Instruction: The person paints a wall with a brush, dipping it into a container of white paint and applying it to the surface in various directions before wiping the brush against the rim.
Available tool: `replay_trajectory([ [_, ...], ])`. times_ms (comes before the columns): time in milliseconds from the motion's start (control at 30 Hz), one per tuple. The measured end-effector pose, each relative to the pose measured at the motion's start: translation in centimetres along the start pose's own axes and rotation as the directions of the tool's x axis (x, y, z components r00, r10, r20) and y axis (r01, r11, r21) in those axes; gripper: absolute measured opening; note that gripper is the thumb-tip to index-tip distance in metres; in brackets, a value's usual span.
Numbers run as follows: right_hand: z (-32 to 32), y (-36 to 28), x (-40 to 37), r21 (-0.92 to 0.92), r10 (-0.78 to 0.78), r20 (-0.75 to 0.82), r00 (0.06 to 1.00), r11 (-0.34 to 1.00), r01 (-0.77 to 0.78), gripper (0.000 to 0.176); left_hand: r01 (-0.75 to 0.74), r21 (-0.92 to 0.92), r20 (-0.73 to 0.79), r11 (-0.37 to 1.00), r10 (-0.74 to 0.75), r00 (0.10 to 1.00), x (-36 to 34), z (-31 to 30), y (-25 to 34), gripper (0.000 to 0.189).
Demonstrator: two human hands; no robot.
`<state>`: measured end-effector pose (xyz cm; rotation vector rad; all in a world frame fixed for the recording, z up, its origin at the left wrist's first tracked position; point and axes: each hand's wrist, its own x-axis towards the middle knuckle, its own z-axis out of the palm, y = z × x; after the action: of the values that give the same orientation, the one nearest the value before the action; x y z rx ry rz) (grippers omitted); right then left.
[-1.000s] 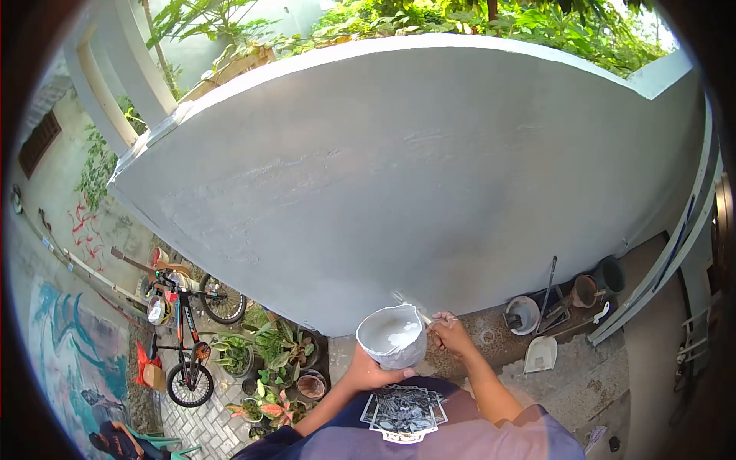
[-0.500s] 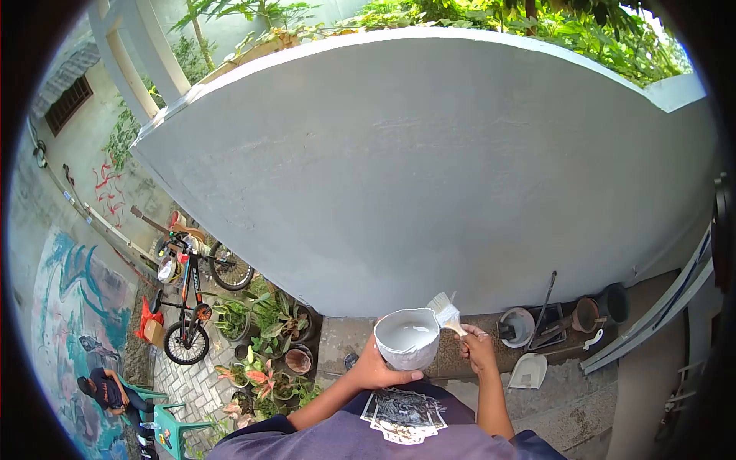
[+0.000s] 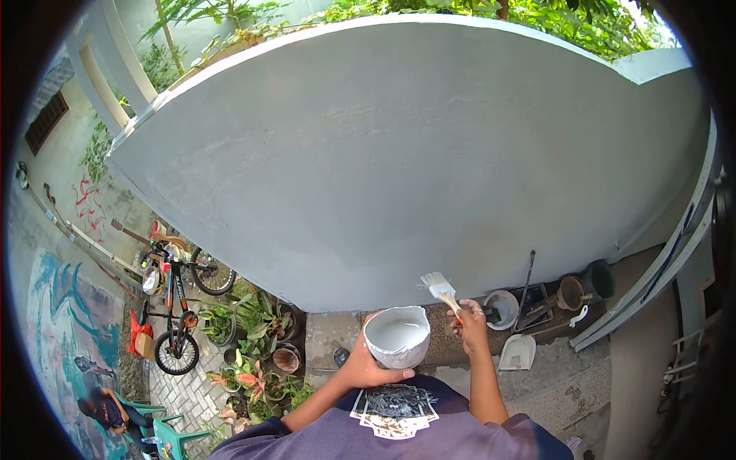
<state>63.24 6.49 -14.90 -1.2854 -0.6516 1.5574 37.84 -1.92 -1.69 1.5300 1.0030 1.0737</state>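
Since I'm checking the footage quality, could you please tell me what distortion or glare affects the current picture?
Head view: fisheye distortion bows the gray wall, with black vignetting at the corners; head view, upper right: glare washes out the area behind the foliage; head view, lower centre: the paintbrush remains discernible.

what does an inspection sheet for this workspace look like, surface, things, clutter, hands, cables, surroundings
Surface: grey wall, faint rough streaks across its upper part, pale top edge
Things: bowl with white, paint-like contents; brush apart from it, bristles up, whitish
Clutter: white dustpan, dark bucket and other containers by the wall's foot
Hands: left hand supports the bowl; right hand grips the brush handle
Cables: nothing seen near the hands; long lines along the far-left wall may be pipe or cord, cannot tell
Surroundings: potted plants, bicycle, seated person, paved ground
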Motion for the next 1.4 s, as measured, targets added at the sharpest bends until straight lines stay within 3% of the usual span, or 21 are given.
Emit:
replay_trajectory([
  [467, 1.4, 1.7, 1.2, -0.136, 0.21, 0.244, 0.947, 0.974, -0.181, 0.02, 0.061, 0.05, -0.077, 0.997, -0.057, 0.995, -1.9, -1.0, -0.5, 0.104],
  [700, 3.5, 1.3, 1.5, -0.213, 0.177, 0.289, 0.941, 0.97, -0.117, 0.022, 0.074, 0.084, -0.079, 0.994, -0.067, 0.995, -1.9, -1.8, -0.7, 0.103],
  [767, 4.0, 0.8, 1.2, -0.297, 0.109, 0.362, 0.926, 0.955, 0.004, 0.025, 0.087, 0.079, -0.076, 0.993, -0.081, 0.994, -1.9, -2.0, -0.6, 0.103],
  [867, 3.6, 1.4, 2.0, -0.297, 0.142, 0.387, 0.911, 0.955, -0.022, 0.027, 0.029, 0.107, -0.065, 0.994, -0.022, 0.998, -1.4, -2.3, -0.3, 0.104],
  [967, 3.7, 0.9, 2.1, -0.183, 0.211, 0.351, 0.912, 0.971, -0.154, 0.025, 0.022, 0.126, -0.049, 0.992, -0.016, 0.999, -1.0, -2.6, 0.3, 0.105],
  [1100, 3.7, 1.6, 2.8, -0.199, 0.203, 0.362, 0.91, 0.97, -0.137, 0.022, 0.012, 0.107, -0.03, 0.994, -0.009, 1.0, -0.7, -2.9, 0.5, 0.105],
  [1400, 4.6, 1.5, 3.5, -0.191, 0.151, 0.29, 0.945, 0.977, -0.097, 0.037, 0.004, 0.134, -0.033, 0.991, 0.0, 0.999, 0.3, -3.4, 0.9, 0.11],
])
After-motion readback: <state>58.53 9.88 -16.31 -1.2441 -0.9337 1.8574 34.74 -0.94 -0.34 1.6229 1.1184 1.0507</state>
